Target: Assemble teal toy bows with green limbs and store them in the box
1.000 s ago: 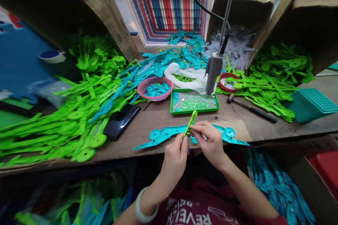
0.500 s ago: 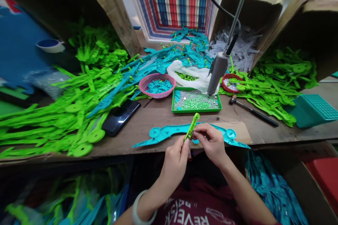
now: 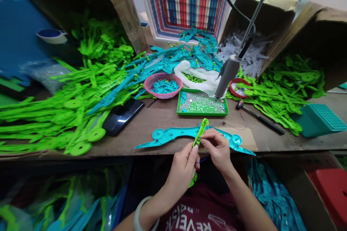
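Soft, even light lay over the bench [image 3: 151, 121], deep shadow filled the side boxes [image 3: 130, 11], pale glare streaked the phone [image 3: 123, 115], wide-angle stretch bent the edges, blur softened dim lower-left pieces [image 3: 72, 220]

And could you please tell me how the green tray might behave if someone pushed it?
The green tray probably feels heavy for its size, being strewn with small silvery pieces. Its broad, flat shape makes tipping unlikely, though its low walls might let pieces spill if jolted.
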A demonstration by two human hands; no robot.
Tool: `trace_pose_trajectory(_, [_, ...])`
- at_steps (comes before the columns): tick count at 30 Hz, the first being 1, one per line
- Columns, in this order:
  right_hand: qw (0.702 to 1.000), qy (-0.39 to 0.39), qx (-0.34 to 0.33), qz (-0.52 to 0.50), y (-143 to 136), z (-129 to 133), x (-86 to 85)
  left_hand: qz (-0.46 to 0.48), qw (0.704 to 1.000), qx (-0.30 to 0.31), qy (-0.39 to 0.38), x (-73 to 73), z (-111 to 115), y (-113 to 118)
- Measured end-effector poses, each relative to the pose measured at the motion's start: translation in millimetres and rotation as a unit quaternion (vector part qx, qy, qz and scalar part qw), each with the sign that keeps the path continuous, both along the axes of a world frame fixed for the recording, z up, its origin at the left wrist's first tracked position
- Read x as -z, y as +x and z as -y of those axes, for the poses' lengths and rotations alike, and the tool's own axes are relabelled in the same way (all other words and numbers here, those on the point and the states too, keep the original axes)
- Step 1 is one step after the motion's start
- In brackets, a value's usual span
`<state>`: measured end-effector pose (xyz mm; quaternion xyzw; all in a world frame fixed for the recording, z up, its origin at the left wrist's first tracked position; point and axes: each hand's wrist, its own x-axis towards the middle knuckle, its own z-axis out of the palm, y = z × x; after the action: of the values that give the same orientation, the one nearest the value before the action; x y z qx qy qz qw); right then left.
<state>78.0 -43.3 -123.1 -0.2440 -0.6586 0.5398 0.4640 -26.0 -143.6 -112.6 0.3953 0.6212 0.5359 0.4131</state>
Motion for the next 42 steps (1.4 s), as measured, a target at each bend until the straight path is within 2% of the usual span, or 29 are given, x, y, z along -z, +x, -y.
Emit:
trace_pose_trajectory(5, [0.991,-0.122,0.041,-0.047,-13,18,-1.0,0.013,1.000,-0.007,0.007,2.1,0,4])
trace_pose_trajectory(9, [0.972,-0.223,0.009,-0.071,-19,26,-1.5,-0.007,1.000,-0.020,0.017,5.2,4,4])
trace_pose_trajectory(12, [0.966,-0.249,-0.022,-0.070,-18,18,-5.1,-0.031,0.999,0.005,0.016,0.4,4,-7])
trace_pose_trajectory(14, [0.974,-0.217,-0.030,-0.050,-18,7,-15.4,-0.059,0.996,0.056,0.028,-7.4,3,-20])
trace_pose_trajectory(16, [0.987,-0.152,-0.039,-0.024,-27,-6,-31.8,-0.087,0.988,0.117,0.041,-16.0,-1,-36])
trace_pose_trajectory(18, [0.992,-0.076,-0.099,0.005,-47,-18,-49.2,-0.078,0.986,0.147,0.031,-22.1,-6,-55])
trace_pose_trajectory(20, [0.980,-0.026,-0.197,0.031,-76,-31,-60.6,-0.052,0.991,0.127,-0.004,-24.6,-10,-79])
trace_pose_trajectory(21, [0.973,-0.015,-0.229,0.041,-90,-37,-62.6,-0.044,0.995,0.093,-0.017,-24.7,-10,-94])
trace_pose_trajectory(23, [0.965,-0.004,-0.250,0.077,-111,-46,-58.0,-0.031,0.999,-0.006,-0.029,-23.6,-7,-128])
trace_pose_trajectory(25, [0.952,0.019,-0.263,0.157,-118,-49,-43.5,0.019,0.994,-0.096,-0.039,-21.0,3,-163])
trace_pose_trajectory(27, [0.922,0.071,-0.291,0.246,-109,-47,-23.5,0.087,0.986,-0.127,-0.057,-16.4,18,-193])
trace_pose_trajectory(29, [0.895,0.136,-0.306,0.296,-88,-44,-3.9,0.140,0.978,-0.141,-0.062,-10.2,34,-209])
trace_pose_trajectory(31, [0.881,0.198,-0.301,0.307,-63,-43,10.2,0.169,0.972,-0.152,-0.061,-4.7,47,-211])
trace_pose_trajectory(32, [0.875,0.224,-0.300,0.306,-50,-44,14.0,0.183,0.970,-0.139,-0.073,-2.8,51,-208])
trace_pose_trajectory(35, [0.862,0.264,-0.315,0.295,-15,-53,11.0,0.250,0.959,-0.010,-0.136,-0.2,53,-189])
trace_pose_trajectory(37, [0.861,0.252,-0.322,0.302,-1,-57,0.1,0.290,0.944,0.052,-0.146,1.9,43,-175])
trace_pose_trajectory(40, [0.875,0.197,-0.276,0.346,1,-51,-15.3,0.293,0.948,0.030,-0.122,10.2,17,-158])
trace_pose_trajectory(42, [0.891,0.133,-0.238,0.364,-8,-42,-17.5,0.287,0.951,0.016,-0.118,18.1,-2,-152])
